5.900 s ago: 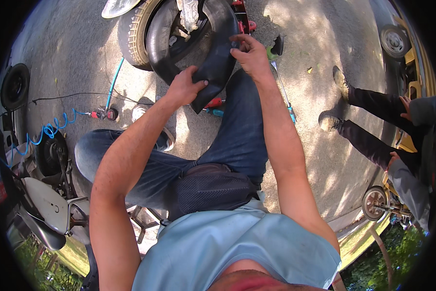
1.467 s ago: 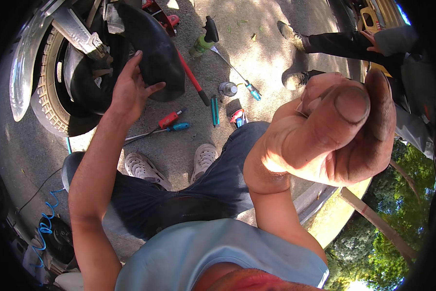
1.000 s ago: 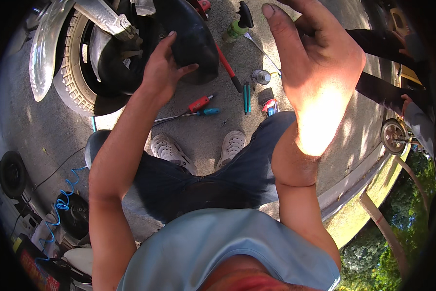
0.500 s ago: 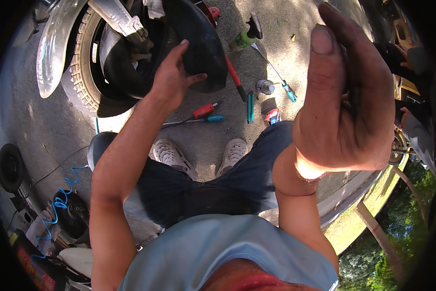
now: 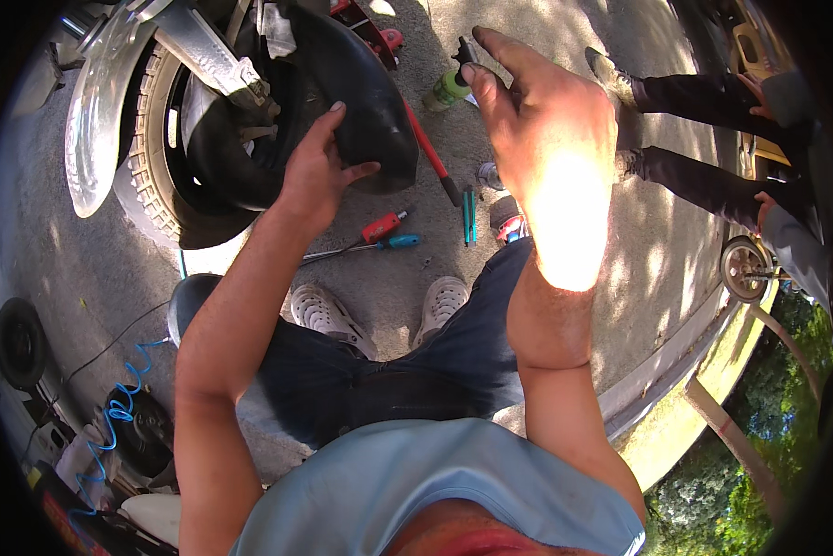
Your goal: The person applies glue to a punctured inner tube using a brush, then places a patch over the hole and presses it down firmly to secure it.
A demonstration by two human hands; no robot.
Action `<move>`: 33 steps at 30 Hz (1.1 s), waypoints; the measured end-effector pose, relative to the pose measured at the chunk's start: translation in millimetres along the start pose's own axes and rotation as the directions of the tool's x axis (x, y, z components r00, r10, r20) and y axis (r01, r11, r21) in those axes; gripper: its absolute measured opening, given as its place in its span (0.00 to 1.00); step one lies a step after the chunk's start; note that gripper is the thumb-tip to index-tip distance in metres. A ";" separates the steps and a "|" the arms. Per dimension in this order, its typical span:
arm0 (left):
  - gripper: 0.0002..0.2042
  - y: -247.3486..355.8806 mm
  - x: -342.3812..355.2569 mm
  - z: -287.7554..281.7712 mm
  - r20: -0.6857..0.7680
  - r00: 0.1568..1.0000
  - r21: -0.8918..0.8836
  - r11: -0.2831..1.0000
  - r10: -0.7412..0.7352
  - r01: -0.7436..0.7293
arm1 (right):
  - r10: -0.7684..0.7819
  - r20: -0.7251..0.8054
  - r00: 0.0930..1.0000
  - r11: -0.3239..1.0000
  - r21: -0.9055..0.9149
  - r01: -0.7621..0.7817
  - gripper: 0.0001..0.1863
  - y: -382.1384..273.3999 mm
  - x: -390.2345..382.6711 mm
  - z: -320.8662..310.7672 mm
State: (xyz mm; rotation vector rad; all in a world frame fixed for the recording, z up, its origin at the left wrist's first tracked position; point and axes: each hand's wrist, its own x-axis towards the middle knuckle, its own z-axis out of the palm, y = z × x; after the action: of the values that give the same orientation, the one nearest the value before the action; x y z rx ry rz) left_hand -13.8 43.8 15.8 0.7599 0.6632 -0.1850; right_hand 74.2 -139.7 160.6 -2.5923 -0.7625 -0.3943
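Just ahead of the left hand [image 5: 315, 176], a black tube [image 5: 370, 102] bulges out in a wide curve, its near edge touching the spread finger and thumb. Whether the other fingers grip it I cannot tell; they are hidden from me. To this hand's left stands the tyre [image 5: 152, 153], tread in the sun, with the fork [image 5: 231, 74] slanting between it and the tube.

The right hand [image 5: 555, 120] is raised in the air, well apart from the tube, thumb and forefinger parted with nothing between them that I can see.

To my eye, things stand midway. The stretch of tube by the left hand is outside the tyre, so that much is done; how the far part runs, behind the fork, I cannot make out. Tube and tyre are not yet closed up together, and that looks like what is left.

Nearer the person than the left hand, a red-handled tool [image 5: 382, 227] and a blue screwdriver [image 5: 398, 242] lie unused on the ground; to its right is a red bar [image 5: 430, 153].
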 end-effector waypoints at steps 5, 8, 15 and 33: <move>0.21 -0.6 0.4 -4.1 -0.033 0.999 0.004 1.000 0.011 -0.010 | 0.004 -0.069 0.998 0.979 0.204 0.011 0.17 -3.0 2.8 1.9; 0.22 -1.0 -1.1 4.6 -0.038 0.999 0.005 1.000 0.013 -0.013 | -0.015 -0.280 0.960 0.763 0.617 0.192 0.15 2.6 2.0 -9.1; 0.22 -3.1 8.7 -7.0 0.016 1.000 -0.053 0.999 -0.007 0.008 | 0.084 -0.426 0.901 0.461 0.818 0.344 0.21 10.5 5.5 -11.6; 0.22 -0.1 0.4 -2.7 -0.005 1.000 0.018 1.000 0.003 -0.003 | 0.068 -0.400 0.914 0.668 0.699 0.256 0.32 11.7 -0.7 -33.8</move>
State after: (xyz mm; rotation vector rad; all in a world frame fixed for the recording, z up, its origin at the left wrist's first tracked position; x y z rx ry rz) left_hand -14.9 45.6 14.0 0.7787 0.6660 -0.1861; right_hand 75.1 -164.4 186.4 -1.6257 -0.7141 -0.4921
